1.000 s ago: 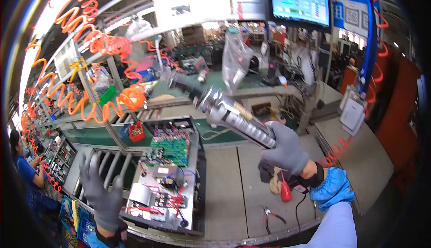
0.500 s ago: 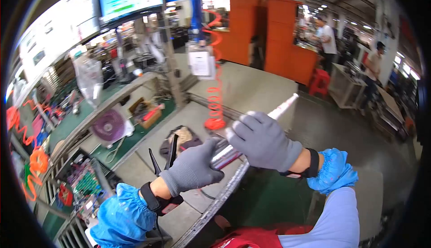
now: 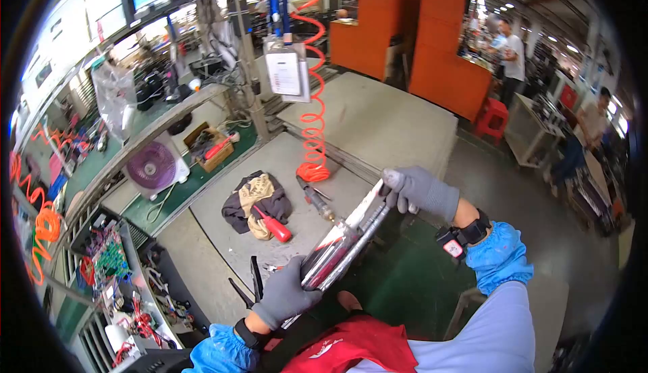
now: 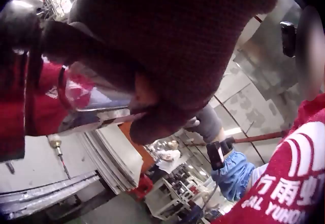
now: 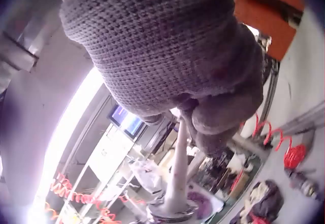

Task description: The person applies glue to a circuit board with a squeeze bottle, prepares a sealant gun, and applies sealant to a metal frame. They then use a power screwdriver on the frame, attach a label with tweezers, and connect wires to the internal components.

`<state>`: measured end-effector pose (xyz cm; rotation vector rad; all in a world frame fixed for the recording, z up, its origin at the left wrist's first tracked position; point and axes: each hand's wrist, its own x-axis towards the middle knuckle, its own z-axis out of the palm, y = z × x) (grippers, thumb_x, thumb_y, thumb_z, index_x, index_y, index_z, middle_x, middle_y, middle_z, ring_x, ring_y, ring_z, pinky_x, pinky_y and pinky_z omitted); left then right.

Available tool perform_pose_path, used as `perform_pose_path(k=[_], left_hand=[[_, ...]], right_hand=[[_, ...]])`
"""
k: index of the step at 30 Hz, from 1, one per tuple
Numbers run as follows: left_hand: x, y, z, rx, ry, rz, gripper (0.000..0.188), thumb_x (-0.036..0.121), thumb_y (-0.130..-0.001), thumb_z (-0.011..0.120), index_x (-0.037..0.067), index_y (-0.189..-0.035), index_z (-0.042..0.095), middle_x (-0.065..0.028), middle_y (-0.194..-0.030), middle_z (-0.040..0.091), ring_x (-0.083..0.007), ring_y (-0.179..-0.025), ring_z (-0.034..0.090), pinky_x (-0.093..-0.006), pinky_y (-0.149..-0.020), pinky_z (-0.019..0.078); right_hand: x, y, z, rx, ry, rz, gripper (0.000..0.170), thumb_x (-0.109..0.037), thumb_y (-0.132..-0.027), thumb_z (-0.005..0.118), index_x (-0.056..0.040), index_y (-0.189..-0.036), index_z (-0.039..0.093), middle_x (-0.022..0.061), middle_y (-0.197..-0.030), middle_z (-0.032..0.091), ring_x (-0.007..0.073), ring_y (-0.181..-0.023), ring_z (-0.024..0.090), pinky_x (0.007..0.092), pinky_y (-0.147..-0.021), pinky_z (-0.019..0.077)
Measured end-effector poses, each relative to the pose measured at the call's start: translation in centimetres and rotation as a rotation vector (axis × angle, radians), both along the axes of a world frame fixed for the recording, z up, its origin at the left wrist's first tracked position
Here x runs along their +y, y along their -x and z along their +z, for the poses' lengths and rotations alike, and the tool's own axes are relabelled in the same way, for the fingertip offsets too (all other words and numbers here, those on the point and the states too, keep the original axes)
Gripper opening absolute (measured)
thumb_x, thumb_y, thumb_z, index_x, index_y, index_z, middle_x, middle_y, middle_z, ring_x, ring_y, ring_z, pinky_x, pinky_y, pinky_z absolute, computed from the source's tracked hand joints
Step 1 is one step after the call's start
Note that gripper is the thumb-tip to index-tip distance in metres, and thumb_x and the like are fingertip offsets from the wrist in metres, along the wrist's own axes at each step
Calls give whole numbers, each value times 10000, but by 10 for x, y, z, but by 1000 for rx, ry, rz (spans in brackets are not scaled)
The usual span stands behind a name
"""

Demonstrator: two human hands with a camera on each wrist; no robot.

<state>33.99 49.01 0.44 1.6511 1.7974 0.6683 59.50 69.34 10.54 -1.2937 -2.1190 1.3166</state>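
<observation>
Fingers of the grey-gloved right hand were closed around the tip of a white nozzle. The left hand, also gloved, grasped the body of the sealant gun bearing it, held tilted in front of the person, near the edge of a grey bench. Beyond, on the bench, lay a bunched cloth with a red tool on it, and a coiled red hose.

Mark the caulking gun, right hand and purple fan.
Caulking gun [image 3: 330, 255]: head view, middle of its barrel.
Right hand [image 3: 424, 192]: head view, back of the hand.
Purple fan [image 3: 150, 165]: head view, middle of its round face.
</observation>
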Motion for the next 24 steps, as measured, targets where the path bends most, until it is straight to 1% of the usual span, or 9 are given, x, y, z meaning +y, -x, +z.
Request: perform_pose_path(k=[5,12,15,16,19,20,22,23,24], left_hand=[[13,9,-12,121,55,182,711,321,-682,732,40,-1293,501,-235,-1009,658,-411,-901,657,-463,-800,526],[15,-10,-6,198,127,401,607,299,-710,724,50,-1231,536,-211,-983,665,-399,-890,657,-457,-778,526],[-3,-9,1,-20,223,412,619,323,-705,758,40,-1210,536,-227,-997,671,-384,-910,665,-442,-780,527],[-11,-5,0,-67,314,399,675,299,-692,798,41,-1254,527,-188,-989,694,-323,-891,690,-398,-782,531],[-22,-4,33,-373,493,414,742,233,-667,820,40,-1314,513,-120,-989,699,-248,-870,678,-362,-791,527],[-33,2,22,-465,466,360,793,160,-649,822,34,-1360,494,-77,-1032,683,-178,-901,638,-318,-815,510],[-43,3,20,-767,469,322,847,149,-613,863,9,-1357,484,-54,-1057,642,-151,-914,586,-295,-812,486],[-49,4,18,-917,468,297,874,144,-595,884,-3,-1355,479,-43,-1069,622,-138,-920,560,-284,-811,474],[-59,5,4,-899,396,252,914,115,-580,883,-19,-1377,457,-24,-1084,592,-111,-926,533,-264,-824,456]], right_hand=[[74,49,-35,26,83,252,482,-490,-956,557,-33,-869,681,27,-658,583,80,-510,518,238,-469,439],[124,109,-45,-119,356,494,406,-412,-943,596,-45,-780,658,12,-610,579,62,-476,490,228,-406,388],[127,124,-54,-115,384,623,375,-374,-938,599,-40,-777,659,12,-588,580,58,-454,478,232,-396,385],[127,126,-52,-109,355,713,368,-363,-939,598,-40,-776,665,15,-584,579,64,-450,472,227,-395,375],[121,132,-38,-118,366,893,380,-359,-945,595,-28,-774,670,16,-569,565,71,-465,479,241,-422,392],[118,133,-35,-105,342,951,379,-361,-945,600,-28,-778,672,27,-577,565,84,-489,492,256,-453,408],[111,134,-33,-74,301,1057,379,-365,-943,611,-27,-784,675,48,-593,565,109,-537,518,285,-514,440],[110,133,-33,11,170,1164,374,-363,-943,614,-29,-786,674,64,-612,572,130,-568,534,300,-550,448],[110,132,-32,100,34,1262,370,-361,-942,616,-30,-788,673,81,-631,579,152,-600,551,316,-585,455]])
